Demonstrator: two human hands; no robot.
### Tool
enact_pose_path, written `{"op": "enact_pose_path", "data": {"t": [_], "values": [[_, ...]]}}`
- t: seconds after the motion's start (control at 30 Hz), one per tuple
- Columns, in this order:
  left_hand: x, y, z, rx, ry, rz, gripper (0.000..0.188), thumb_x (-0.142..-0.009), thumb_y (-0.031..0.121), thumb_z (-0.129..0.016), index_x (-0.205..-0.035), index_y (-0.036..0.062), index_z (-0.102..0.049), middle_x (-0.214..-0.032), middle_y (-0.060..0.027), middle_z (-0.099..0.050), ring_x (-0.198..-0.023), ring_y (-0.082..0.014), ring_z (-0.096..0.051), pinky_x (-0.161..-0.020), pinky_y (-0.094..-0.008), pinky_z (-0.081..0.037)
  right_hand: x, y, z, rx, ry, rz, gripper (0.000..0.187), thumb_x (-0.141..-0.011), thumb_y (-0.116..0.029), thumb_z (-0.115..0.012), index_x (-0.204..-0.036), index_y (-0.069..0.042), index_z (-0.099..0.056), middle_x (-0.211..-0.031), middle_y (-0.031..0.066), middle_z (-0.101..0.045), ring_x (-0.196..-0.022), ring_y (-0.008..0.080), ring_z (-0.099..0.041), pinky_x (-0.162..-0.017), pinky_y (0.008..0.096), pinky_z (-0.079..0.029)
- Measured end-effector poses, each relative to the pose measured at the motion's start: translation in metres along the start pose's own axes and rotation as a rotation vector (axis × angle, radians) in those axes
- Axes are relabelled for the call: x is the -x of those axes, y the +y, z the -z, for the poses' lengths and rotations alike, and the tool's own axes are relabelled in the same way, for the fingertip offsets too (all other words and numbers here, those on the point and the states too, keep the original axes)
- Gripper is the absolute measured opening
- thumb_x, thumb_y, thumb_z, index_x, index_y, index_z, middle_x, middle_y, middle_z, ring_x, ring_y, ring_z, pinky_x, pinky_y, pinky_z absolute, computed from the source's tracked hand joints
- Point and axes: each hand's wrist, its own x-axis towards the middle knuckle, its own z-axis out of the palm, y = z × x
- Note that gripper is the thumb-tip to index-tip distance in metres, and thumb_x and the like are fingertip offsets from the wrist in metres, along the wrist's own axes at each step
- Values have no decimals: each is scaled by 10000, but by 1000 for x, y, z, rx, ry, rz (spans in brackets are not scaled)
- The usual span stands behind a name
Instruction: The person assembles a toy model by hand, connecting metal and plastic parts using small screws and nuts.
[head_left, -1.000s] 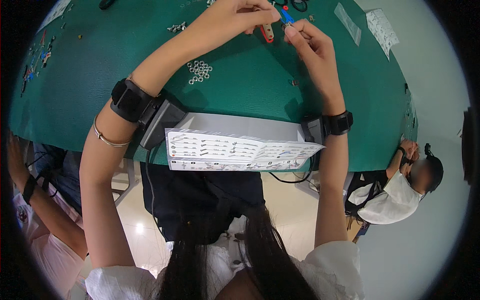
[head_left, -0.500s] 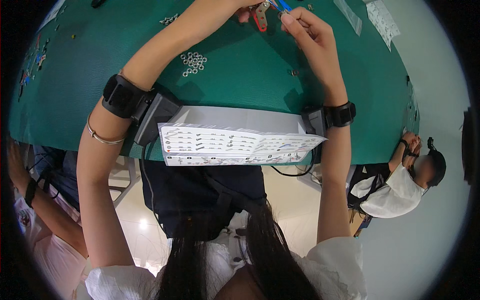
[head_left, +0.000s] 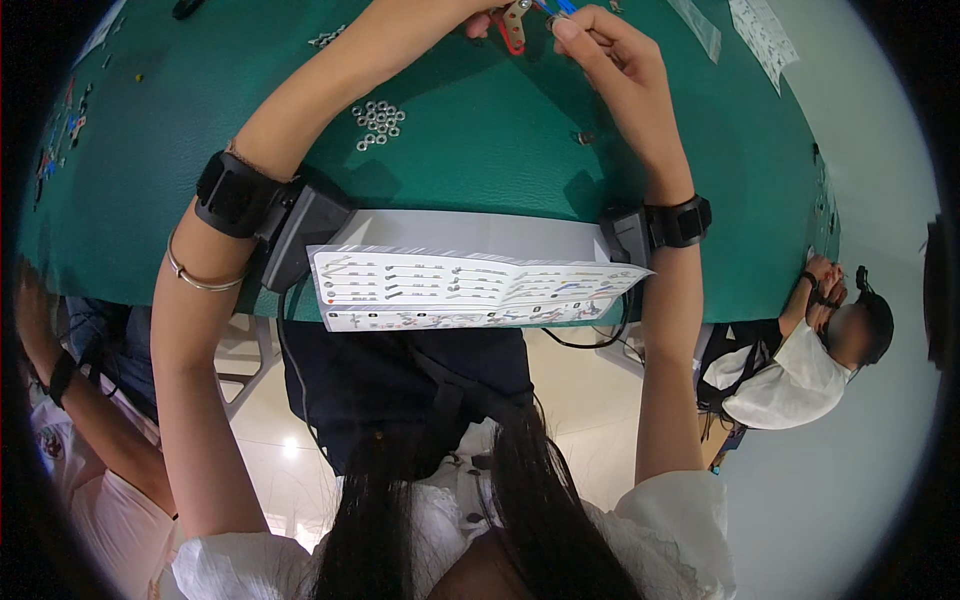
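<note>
I see both forearms [head_left: 330, 80] reaching beyond the folded sheet [head_left: 470, 285]; right hand [head_left: 622, 62] pinching, left hand [head_left: 480, 24] mostly hidden.

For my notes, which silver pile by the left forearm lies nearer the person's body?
The nut pile, right of that forearm; the other pile lies beyond it.

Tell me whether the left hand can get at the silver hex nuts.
Likely yes: the silver hex nuts lie uncovered on the green tabletop, nothing between; but the left hand seems occupied with the beige-and-red piece.

Green tabletop [head_left: 480, 150], small parts [head_left: 76, 125] scattered.
Silver nuts [head_left: 379, 127] are clustered together; a clear bag [head_left: 697, 30] is laid farther right.
</note>
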Motion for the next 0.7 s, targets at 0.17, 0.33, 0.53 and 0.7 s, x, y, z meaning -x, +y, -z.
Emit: {"op": "enact_pose_path", "data": {"t": [0.17,0.33,0.53,0.7], "values": [[1,2,-2,-10,7,3,233,-1055,184,-529,-1044,6,-679,-826,-21,-681,-688,-61,-521,-643,-201,-405,1,-2,-3,9,23,14,277,-997,-297,-675,-910,-34,-674,-752,-57,-545,-691,23,-436,-604,208,-316],[-2,0,-1,-43,17,-7,232,-1052,187,-536,-1042,8,-683,-819,-32,-683,-685,-64,-524,-642,-203,-403,0,2,-1,30,17,17,274,-996,-295,-678,-905,-36,-671,-749,-58,-536,-693,23,-424,-599,209,-308],[-1,1,0,37,-2,24,254,-1053,202,-530,-1034,6,-689,-786,-15,-653,-678,-66,-542,-639,-203,-407,0,1,-2,-26,13,-14,260,-995,-279,-680,-907,-34,-672,-749,-64,-528,-692,21,-417,-596,209,-303],[-1,-1,0,69,-5,22,270,-1056,201,-518,-1022,-3,-692,-787,-15,-651,-673,-71,-569,-637,-200,-426,-1,0,-1,31,37,-5,238,-998,-257,-677,-916,-33,-671,-744,-68,-519,-681,19,-411,-591,211,-302]]}}
